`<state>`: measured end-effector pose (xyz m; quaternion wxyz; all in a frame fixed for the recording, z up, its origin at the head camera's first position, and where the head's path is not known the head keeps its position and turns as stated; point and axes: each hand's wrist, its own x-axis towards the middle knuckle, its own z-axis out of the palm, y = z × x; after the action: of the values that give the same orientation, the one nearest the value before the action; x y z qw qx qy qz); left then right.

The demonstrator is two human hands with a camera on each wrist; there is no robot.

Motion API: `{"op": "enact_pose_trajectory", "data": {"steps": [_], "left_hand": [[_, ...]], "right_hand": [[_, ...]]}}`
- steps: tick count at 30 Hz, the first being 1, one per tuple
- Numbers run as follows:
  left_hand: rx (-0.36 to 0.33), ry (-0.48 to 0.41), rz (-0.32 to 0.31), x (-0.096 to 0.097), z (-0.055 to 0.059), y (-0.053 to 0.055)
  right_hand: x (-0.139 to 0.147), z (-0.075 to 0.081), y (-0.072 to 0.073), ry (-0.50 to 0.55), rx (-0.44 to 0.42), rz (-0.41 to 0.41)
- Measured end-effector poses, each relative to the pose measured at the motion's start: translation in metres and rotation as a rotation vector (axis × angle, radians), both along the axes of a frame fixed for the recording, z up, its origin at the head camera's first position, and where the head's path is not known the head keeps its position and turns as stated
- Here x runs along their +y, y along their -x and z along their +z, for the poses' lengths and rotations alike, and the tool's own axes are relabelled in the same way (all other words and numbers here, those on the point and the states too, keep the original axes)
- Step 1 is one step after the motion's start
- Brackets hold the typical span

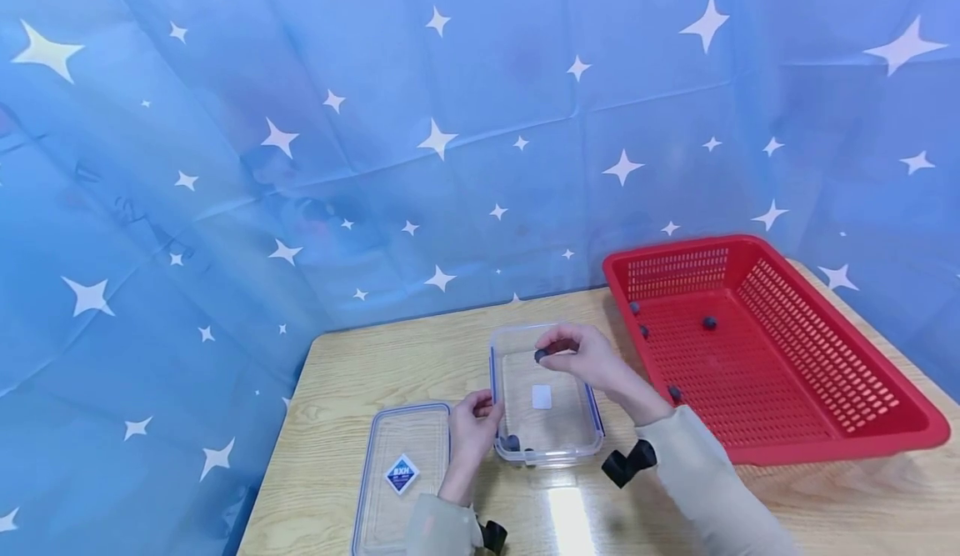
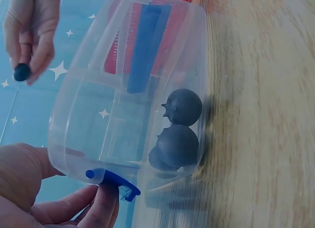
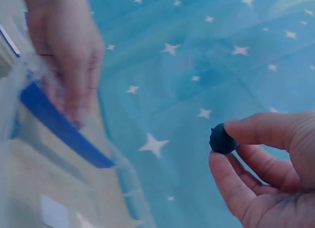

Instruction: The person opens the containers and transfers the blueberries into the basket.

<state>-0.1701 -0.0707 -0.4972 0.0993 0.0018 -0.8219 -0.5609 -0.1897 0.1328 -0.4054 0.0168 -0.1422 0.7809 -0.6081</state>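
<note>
The right hand (image 1: 587,358) pinches one blueberry (image 1: 541,356) above one clear container (image 1: 555,427); the left hand (image 1: 474,433) grips its side. At least two blueberries (image 1: 512,443) lie inside. One lid (image 1: 402,510) and one red basket (image 1: 765,373), holding four blueberries (image 1: 709,323), rest on the bench (image 1: 322,464).

Both arms enter from the lower edge of the head view, each in a light long sleeve ending at the wrist. Left arm: the left forearm (image 1: 444,524) extends forward; the left hand (image 1: 474,431) is set in a grip, one digit apart and the remaining fingers bent opposite it. Right arm: the right forearm (image 1: 708,473) angles forward and inward from the right; the right hand (image 1: 588,359) is raised, farther forward than the left, thumb and fingertips set in a pinch. Both hands are bare.
</note>
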Motion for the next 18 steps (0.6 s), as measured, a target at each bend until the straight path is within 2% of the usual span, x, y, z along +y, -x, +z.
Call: {"op": "enact_pose_trajectory", "data": {"steps": [6, 10, 18], "left_hand": [[-0.024, -0.004, 0.013, 0.0, 0.0, 0.0], [-0.028, -0.008, 0.014, -0.001, -0.001, 0.0], [0.003, -0.005, -0.008, 0.0, 0.001, -0.002]], "right_hand": [[0.016, 0.022, 0.006, -0.022, 0.018, -0.09], [0.027, 0.031, 0.01, -0.072, -0.008, -0.151], [0.058, 0.05, 0.021, -0.146, -0.041, -0.283]]}}
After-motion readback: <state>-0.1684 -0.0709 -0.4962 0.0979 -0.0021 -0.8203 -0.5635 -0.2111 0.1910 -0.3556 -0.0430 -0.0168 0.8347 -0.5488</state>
